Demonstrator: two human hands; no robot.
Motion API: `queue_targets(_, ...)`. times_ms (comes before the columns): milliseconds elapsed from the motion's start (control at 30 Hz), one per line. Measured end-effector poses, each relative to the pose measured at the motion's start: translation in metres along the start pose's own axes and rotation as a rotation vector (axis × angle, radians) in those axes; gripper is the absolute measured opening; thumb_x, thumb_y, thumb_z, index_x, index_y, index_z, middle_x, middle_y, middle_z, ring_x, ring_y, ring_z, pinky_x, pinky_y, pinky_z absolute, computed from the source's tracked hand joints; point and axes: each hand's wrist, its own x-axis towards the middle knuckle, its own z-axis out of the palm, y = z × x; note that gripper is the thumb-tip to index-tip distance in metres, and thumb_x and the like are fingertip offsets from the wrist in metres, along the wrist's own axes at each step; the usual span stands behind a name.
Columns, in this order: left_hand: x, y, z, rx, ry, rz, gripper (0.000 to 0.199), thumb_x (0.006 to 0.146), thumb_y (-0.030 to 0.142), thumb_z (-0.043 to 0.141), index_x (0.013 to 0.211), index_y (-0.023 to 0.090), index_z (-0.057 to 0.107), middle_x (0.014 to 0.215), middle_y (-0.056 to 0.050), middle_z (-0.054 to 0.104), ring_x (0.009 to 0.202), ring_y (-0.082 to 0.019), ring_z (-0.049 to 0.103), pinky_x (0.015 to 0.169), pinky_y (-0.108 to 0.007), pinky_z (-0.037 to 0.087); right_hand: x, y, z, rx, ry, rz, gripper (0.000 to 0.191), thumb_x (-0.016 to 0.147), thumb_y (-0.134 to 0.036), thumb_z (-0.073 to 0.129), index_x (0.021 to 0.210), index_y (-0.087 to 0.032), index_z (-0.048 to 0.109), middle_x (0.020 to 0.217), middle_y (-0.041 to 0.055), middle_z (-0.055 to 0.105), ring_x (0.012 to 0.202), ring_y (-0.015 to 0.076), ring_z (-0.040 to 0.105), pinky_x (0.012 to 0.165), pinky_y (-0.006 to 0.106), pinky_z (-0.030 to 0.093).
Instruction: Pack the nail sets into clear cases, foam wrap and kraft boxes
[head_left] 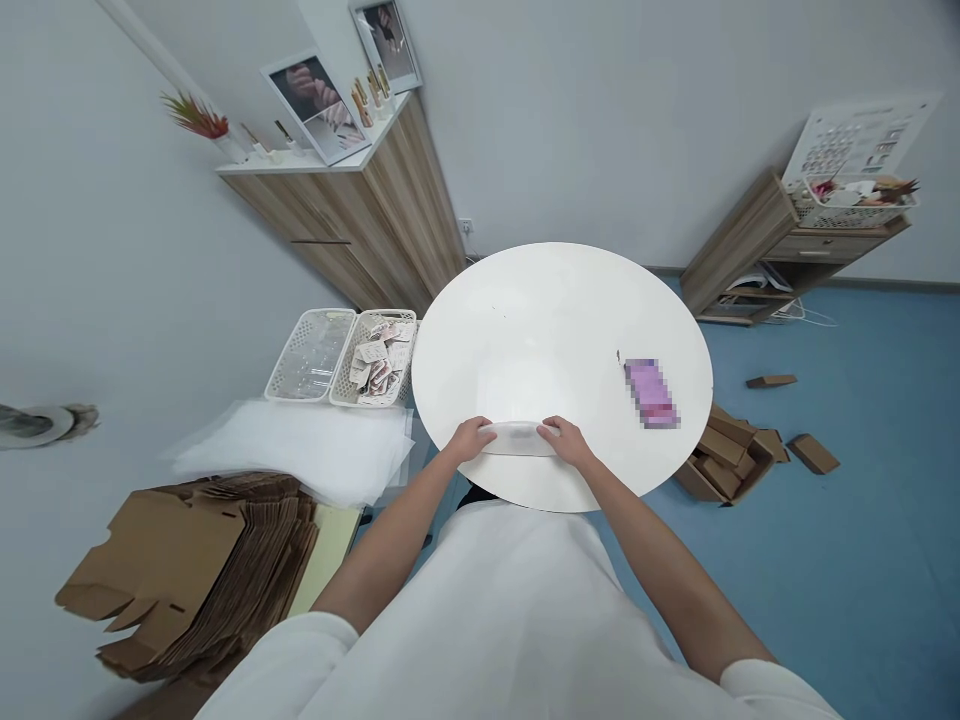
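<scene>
A thin, whitish translucent sheet (517,433) lies on the round white table (555,290), its near edge curled up into a narrow roll or fold. My left hand (471,439) pinches this fold at its left end. At the right end, my right hand (568,441) grips it between thumb and fingers. The sheet's far part blends into the tabletop, so its full outline is hard to make out. Whether anything is wrapped inside the fold cannot be seen.
Left of the table sit a basket of small cards (375,360), a basket of clear plastic pieces (311,355), stacked white sheets (300,445) and flattened cardboard boxes (172,560). A pixelated purple item (651,393) lies on the table's right. Small boxes fill a carton (724,460) on the floor.
</scene>
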Motion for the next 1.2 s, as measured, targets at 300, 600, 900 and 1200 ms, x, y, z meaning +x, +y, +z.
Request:
queue_targets(300,0.007,-0.010,0.007,0.089,0.284,-0.182,0.040,0.075,0.030,0.052,0.112,0.015,0.046,0.105,-0.010,0.054,0.094,-0.020,0.054,0.078,-0.030,0.043,-0.003,0.018,0.003,-0.289,0.284,0.012,0.044,0.077,-0.024,0.042,0.120,-0.019,0.041,0.108,0.0084,0.053,0.096,0.0207,0.051,0.078,0.032,0.040)
queue_targets(600,-0.009,0.016,0.034,0.528,0.025,0.346,0.062,0.065,0.034,0.062,0.121,0.022,0.038,0.132,-0.009,0.036,0.121,-0.027,0.031,0.097,-0.042,0.026,-0.001,-0.003,0.023,-0.713,-0.058,-0.478,0.055,0.066,-0.034,0.061,0.116,-0.022,0.041,0.134,0.0112,0.034,0.123,0.0270,0.029,0.095,0.043,0.021)
queue_targets(900,-0.029,0.024,0.033,0.487,-0.084,0.318,0.052,0.066,0.025,0.054,0.117,0.020,0.041,0.121,-0.008,0.048,0.110,-0.025,0.044,0.094,-0.039,0.029,-0.020,-0.006,0.015,-0.701,-0.222,-0.466,0.044,0.068,-0.042,0.056,0.106,-0.022,0.047,0.105,0.0076,0.056,0.095,0.0220,0.051,0.087,0.038,0.029)
queue_targets(1200,-0.020,0.031,0.017,0.383,-0.088,0.226,0.032,0.079,0.032,0.039,0.107,0.026,0.052,0.112,-0.003,0.055,0.104,-0.022,0.049,0.088,-0.037,0.035,-0.011,-0.013,-0.003,-0.391,-0.251,-0.304,0.034,0.073,-0.052,0.049,0.087,-0.023,0.060,0.103,0.0044,0.059,0.091,0.0190,0.054,0.075,0.029,0.040)
